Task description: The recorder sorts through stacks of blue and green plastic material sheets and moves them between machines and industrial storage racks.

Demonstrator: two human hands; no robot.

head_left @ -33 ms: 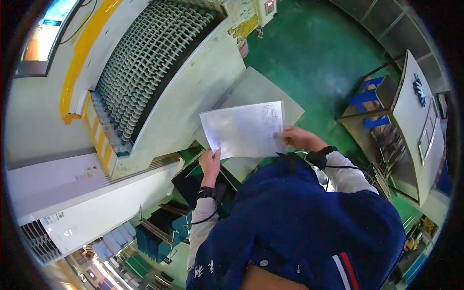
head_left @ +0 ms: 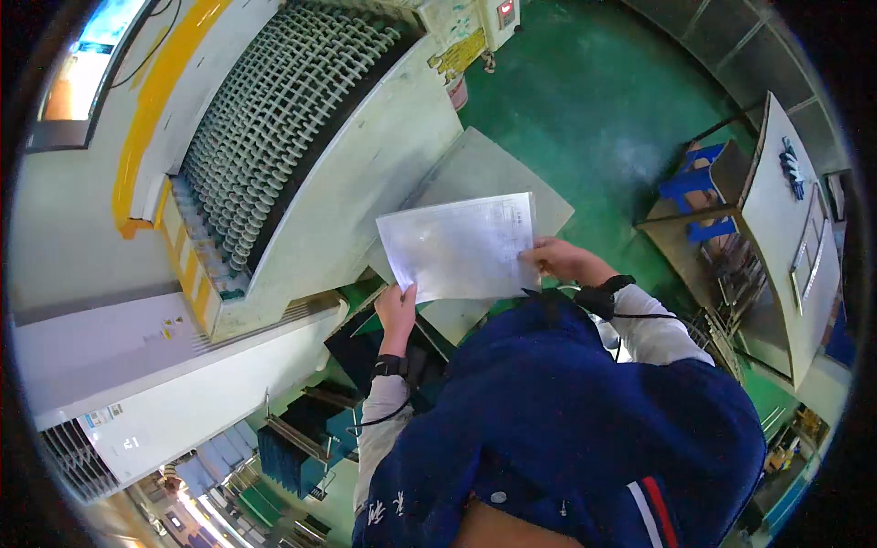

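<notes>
A white printed sheet (head_left: pixel 457 245) with a glossy surface, seemingly in a clear sleeve, is held out in front of my body. My left hand (head_left: pixel 396 318) pinches its lower left corner, thumb on top. At the right edge, my right hand (head_left: pixel 568 261) grips the sheet with the fingers partly hidden. Glare washes out much of its face. Behind the sheet, a flat grey board (head_left: pixel 493 160) shows low down, beside the machine. Dark bands circle both wrists.
To the left stands a large pale machine (head_left: pixel 384 155) with rows of rollers (head_left: pixel 292 119). A white cabinet with a vent (head_left: pixel 192 384) is nearer. On the right a table (head_left: pixel 786 228) carries a glove (head_left: pixel 792 169), with a blue stool (head_left: pixel 699 187) beside it. Racks of dark panels (head_left: pixel 297 443) stand lower left.
</notes>
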